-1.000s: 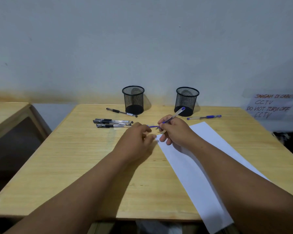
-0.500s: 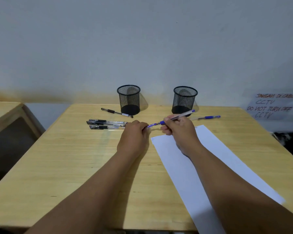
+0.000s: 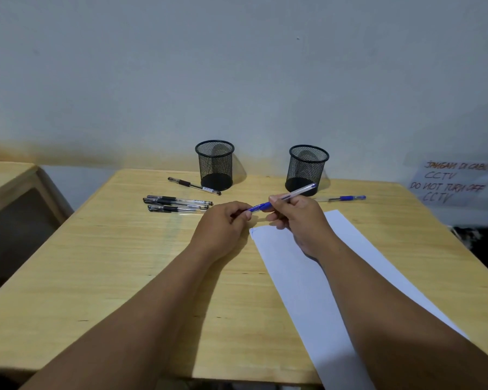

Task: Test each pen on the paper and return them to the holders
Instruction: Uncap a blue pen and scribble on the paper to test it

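While both hands (image 3: 223, 223) (image 3: 299, 218) pinch blue pen (image 3: 282, 197), wooden table (image 3: 124, 263) meets pale wall (image 3: 237, 66).

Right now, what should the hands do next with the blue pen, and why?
Probably push the cap on. The left hand pinches the blue pen at its tip, the right hand holds its barrel, and a small blue mark shows on the paper.

holders: two holders (image 3: 214, 164) (image 3: 307, 170) side by side at the tabletop's (image 3: 124, 263) far edge
loose pens: pens (image 3: 178, 204) left-front of the left holder, one pen (image 3: 341, 198) right of the right holder
paper: sheet (image 3: 316, 277) on the right half, running toward the near edge
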